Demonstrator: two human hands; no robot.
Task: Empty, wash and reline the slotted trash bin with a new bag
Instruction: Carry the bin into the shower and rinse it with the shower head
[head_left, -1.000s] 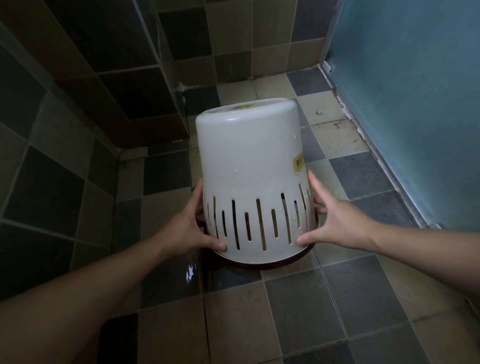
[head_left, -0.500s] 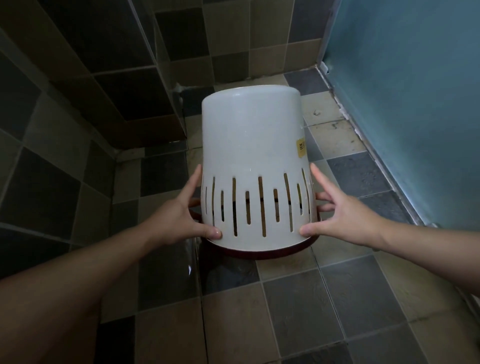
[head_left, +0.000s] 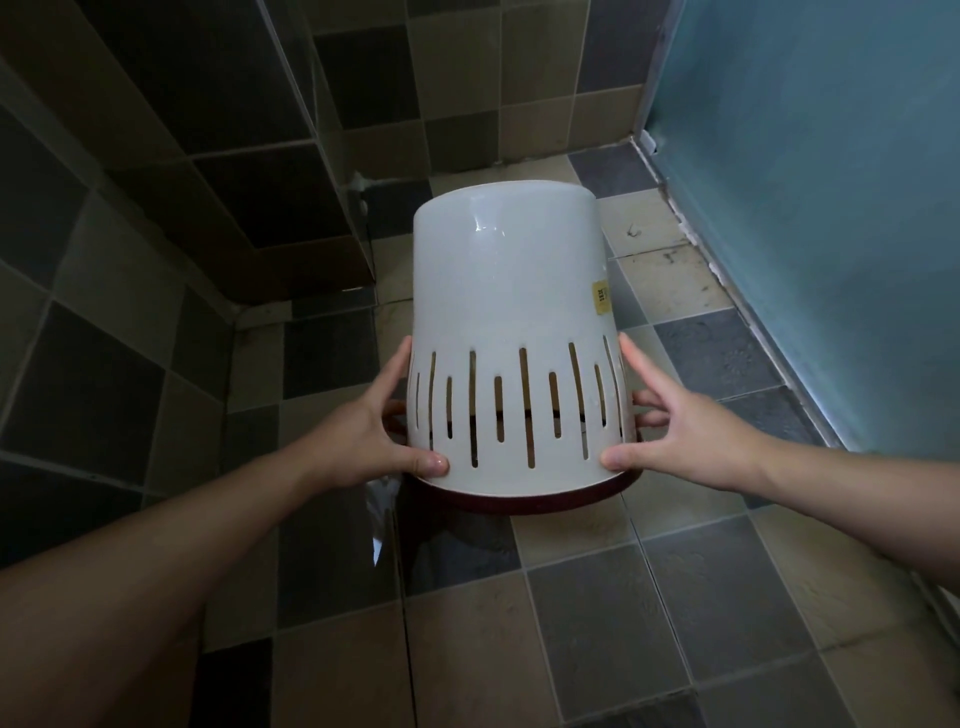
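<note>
The slotted trash bin (head_left: 511, 332) is held upside down above the tiled floor (head_left: 597, 623), its closed base turned up and away, its dark red rim (head_left: 524, 500) lowest and nearest the camera. It is gripped from both sides at the slotted band: the left hand (head_left: 363, 441) is set against the bin's left flank, thumb pressed on the front wall just above the rim, fingers spread round the side; the right hand (head_left: 680, 431) mirrors it on the bin's right flank. A yellow sticker (head_left: 601, 297) is seen on the bin's right side, above the slots.

The bin is judged to be light, thin moulded plastic, stiff enough at the rim but likely to flex a little where the slots weaken the wall. Its glossy surface looks slippery, the more so if wet. The firmest hold is judged to be at the rim band, or with fingertips hooked into the slots, rather than on the smooth upper wall.
</note>
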